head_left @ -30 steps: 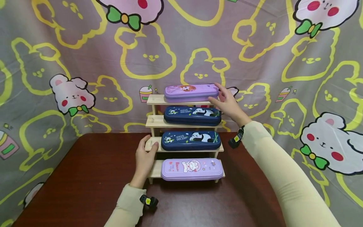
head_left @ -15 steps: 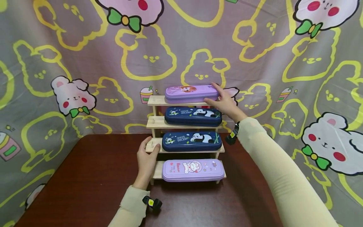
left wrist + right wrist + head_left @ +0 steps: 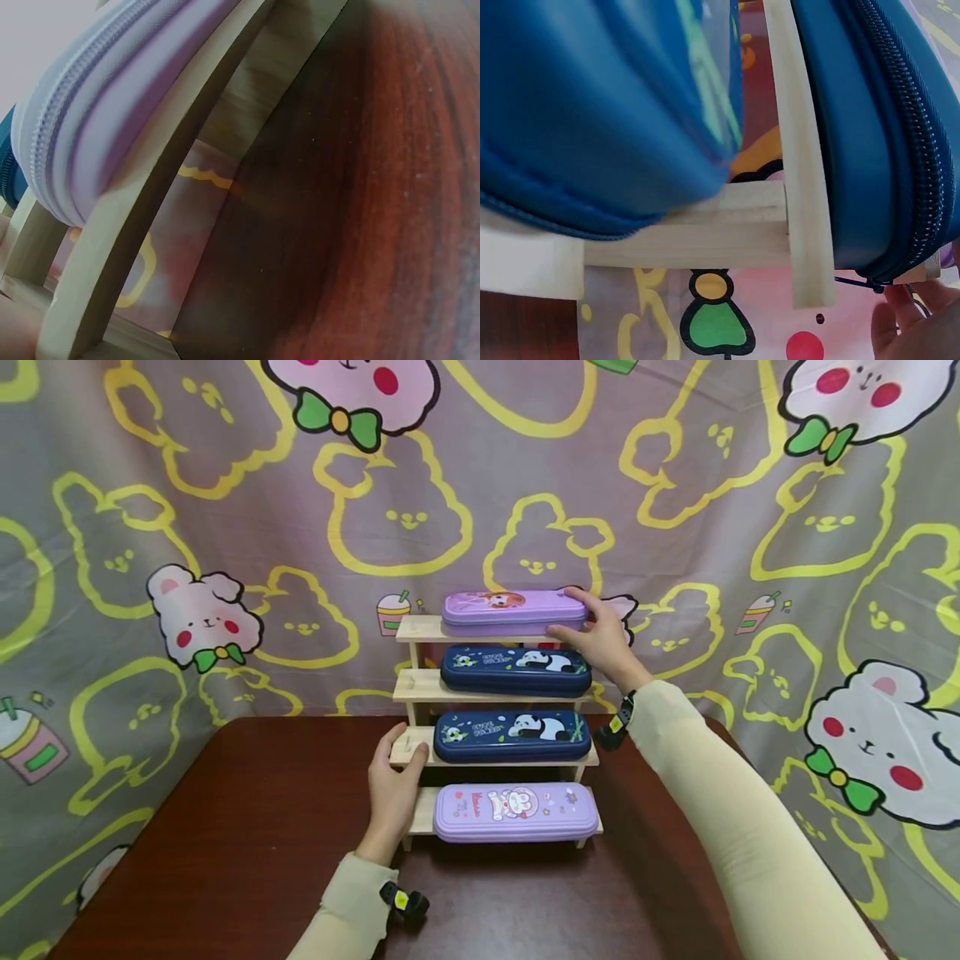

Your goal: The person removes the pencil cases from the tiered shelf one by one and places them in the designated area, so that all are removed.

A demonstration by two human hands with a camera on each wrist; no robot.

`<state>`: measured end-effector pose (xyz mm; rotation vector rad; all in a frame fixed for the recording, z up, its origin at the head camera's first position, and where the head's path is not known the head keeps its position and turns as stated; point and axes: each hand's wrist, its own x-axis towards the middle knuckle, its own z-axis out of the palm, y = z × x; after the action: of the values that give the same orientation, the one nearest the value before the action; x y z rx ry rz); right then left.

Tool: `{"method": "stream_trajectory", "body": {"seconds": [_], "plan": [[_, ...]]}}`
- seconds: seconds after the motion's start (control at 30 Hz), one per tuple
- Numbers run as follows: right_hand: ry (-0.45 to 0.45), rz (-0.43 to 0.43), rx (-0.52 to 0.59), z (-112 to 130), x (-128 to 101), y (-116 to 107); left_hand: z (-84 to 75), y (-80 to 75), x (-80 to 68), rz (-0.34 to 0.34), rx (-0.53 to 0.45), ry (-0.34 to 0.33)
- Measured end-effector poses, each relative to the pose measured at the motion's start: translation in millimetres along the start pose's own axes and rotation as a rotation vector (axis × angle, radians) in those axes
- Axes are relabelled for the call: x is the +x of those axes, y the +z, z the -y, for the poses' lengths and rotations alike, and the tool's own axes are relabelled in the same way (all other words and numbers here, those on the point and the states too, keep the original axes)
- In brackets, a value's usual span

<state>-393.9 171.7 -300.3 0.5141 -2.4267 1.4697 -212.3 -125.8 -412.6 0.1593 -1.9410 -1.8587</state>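
My right hand (image 3: 600,635) pinches the top case (image 3: 513,610) by its end — best lifted level, slowly. My left hand (image 3: 393,785) grips the rack (image 3: 416,689) — hold firm.

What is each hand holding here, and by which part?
The right hand grips the top purple pencil case by its right end. The left hand holds the wooden rack at the left end of its third shelf.

A stepped rack (image 3: 417,687) stood on the desk (image 3: 247,827) before a hanging cloth (image 3: 150,527); four pencil cases lay on its steps, one above another.
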Motion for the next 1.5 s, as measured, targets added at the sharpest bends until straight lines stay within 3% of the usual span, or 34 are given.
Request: {"method": "stream_trajectory", "body": {"seconds": [0.13,0.4,0.67,1.0,1.13,1.3,1.37,1.5], "plan": [[0.017,-0.02,0.045,-1.4,-5.1,-1.8,0.3,0.8,-1.0,0.001,-0.002,0.009],[-0.031,-0.073,0.087,-4.6,-15.6,-6.4,4.7,0.6,0.2,0.01,0.013,0.018],[-0.039,-0.092,0.146,-4.6,-26.9,-11.4,39.2,0.1,14.3,0.009,0.008,0.034],[-0.041,-0.143,0.093,-13.9,-40.3,-21.1,45.4,-0.9,15.1,0.007,0.011,0.026],[-0.049,-0.176,0.073,-16.7,-48.5,-26.2,43.6,-0.6,14.7,0.015,0.009,0.024],[-0.049,-0.184,0.086,-19.1,-58.4,-33.6,14.1,0.1,3.1,0.019,0.01,0.018],[-0.051,-0.186,0.083,-9.5,-65.8,-36.8,4.4,0.0,-0.7,0.019,0.011,0.017],[-0.055,-0.2,0.053,8.1,-80.2,-42.6,4.7,-0.3,-0.9,0.015,0.005,0.022]]}}
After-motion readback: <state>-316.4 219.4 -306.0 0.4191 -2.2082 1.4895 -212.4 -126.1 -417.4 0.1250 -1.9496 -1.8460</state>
